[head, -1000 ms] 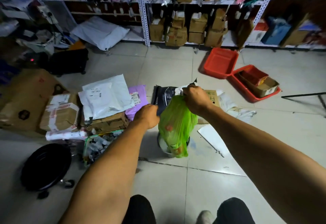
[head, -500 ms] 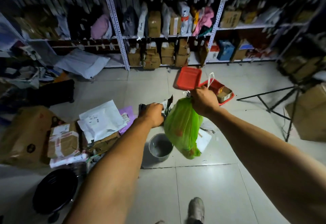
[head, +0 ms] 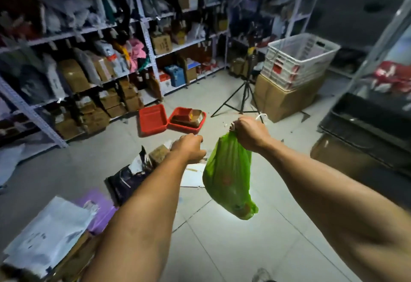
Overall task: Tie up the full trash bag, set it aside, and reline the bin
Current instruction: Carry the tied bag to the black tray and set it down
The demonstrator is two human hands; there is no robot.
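1. Bag position: the green trash bag (head: 229, 175) hangs in the air at centre frame, clear of the floor (head: 222, 248), its long axis running straight down from the gathered neck to the bulging bottom.
2. Right hand (head: 250, 134) is clenched on that neck at the bag's top, with a white drawstring loop (head: 260, 116) sticking out above the fist.
3. Left hand (head: 189, 148) sits just left of the neck, at about the same height, curled loosely and not touching the bag; I cannot tell whether it holds anything.
4. Bin: not in view in this frame.
5. Likely next move: tying off, which turns on the left hand crossing the short gap rightward to the neck, since it is the free hand and already near.
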